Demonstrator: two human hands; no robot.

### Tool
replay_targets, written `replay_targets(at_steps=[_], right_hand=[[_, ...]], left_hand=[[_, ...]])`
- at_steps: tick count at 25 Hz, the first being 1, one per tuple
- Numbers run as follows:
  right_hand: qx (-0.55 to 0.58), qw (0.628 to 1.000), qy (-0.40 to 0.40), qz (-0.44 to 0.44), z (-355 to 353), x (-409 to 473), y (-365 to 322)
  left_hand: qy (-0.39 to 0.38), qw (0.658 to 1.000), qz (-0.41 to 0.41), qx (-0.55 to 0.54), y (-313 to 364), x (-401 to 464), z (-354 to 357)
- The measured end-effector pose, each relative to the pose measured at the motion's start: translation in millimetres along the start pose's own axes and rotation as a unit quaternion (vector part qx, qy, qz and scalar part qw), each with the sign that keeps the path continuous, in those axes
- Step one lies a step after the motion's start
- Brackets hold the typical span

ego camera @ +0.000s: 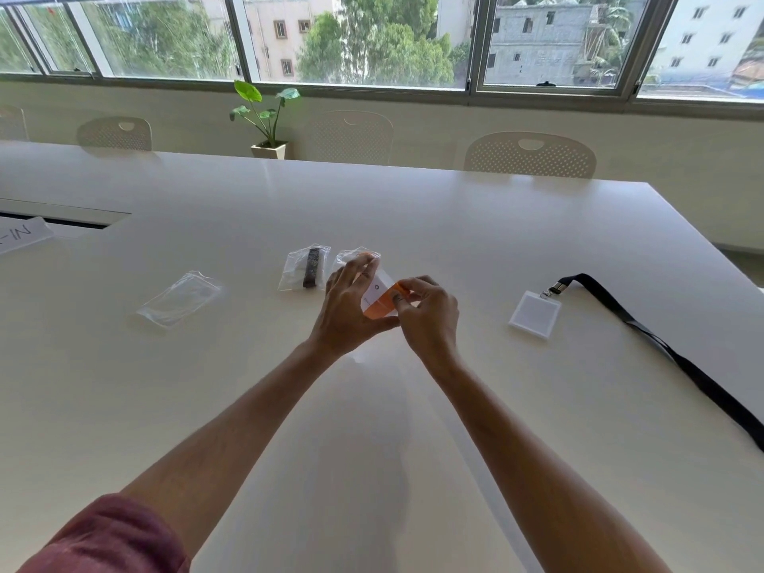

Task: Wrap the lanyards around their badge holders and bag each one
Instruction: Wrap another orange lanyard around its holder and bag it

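A large white table [413,208] with a glossy top fills most of the view. At its far left a long recessed slot [66,219] is set into the surface, and just beside it lies a white paper sheet [20,235] bearing dark hand-drawn lettering, cut off by the frame edge. Three perforated white chairs [530,155] stand along the far side, a fourth partly visible at the left edge. A potted plant [266,117] with broad green leaves stands in a pale square pot beyond the far edge. Behind runs a band of sliding windows [372,39], showing trees and pale buildings outside.
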State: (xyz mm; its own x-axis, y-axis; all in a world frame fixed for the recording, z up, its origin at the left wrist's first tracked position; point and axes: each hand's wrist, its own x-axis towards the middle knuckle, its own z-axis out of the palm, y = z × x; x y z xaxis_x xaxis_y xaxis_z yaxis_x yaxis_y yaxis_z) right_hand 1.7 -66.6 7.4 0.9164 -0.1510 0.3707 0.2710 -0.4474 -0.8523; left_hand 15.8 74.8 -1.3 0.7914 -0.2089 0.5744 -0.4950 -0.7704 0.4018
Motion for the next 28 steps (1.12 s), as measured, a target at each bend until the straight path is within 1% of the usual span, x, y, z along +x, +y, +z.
replay_targets(at_steps=[2, 4, 5, 7, 8, 10, 12, 17, 23, 28], right_hand=[[0.003, 1.0, 0.002, -0.001, -1.0, 0.4, 2.2], [0.009, 1.0, 0.007, 0.002, -2.7, 1.9, 5.6], [0.009, 1.0, 0.008, 0.003, -3.7, 2.6, 7.0], [0.006, 1.0, 0.007, 0.001, -4.1, 3.2, 8.5], [0.008, 1.0, 0.005, -0.001, -3.7, 2.8, 8.6], [0.014, 1.0, -0.002, -0.009, -2.2, 0.6, 7.9], [0.019, 1.0, -0.005, -0.022, -0.7, -2.1, 6.9], [-0.01, 0.998, -0.01, -0.053, -0.4, -3.9, 6.2], [-0.069, 0.995, -0.054, -0.055, -4.5, 1.5, 8.6], [-0.083, 0.989, -0.114, -0.037, -8.0, 11.5, 8.3]], left_hand=[[0.0, 0.998, -0.022, -0.063, -4.3, -0.2, -3.6], [0.014, 0.988, -0.069, -0.137, -8.2, 0.7, -9.8], [0.016, 0.978, -0.105, -0.18, -10.2, 1.7, -12.8], [0.01, 0.944, -0.182, -0.275, -14.7, 4.9, -17.6], [0.012, 0.928, -0.211, -0.306, -17.2, 6.9, -19.2], [0.012, 0.915, -0.235, -0.328, -19.9, 9.4, -20.3], [0.008, 0.905, -0.241, -0.351, -18.8, 10.6, -20.3], [0.04, 0.879, -0.243, -0.408, -12.2, 12.6, -16.8], [0.044, 0.88, -0.216, -0.421, 2.3, 14.8, -16.1], [0.061, 0.879, -0.218, -0.42, 6.5, 15.2, -15.0]])
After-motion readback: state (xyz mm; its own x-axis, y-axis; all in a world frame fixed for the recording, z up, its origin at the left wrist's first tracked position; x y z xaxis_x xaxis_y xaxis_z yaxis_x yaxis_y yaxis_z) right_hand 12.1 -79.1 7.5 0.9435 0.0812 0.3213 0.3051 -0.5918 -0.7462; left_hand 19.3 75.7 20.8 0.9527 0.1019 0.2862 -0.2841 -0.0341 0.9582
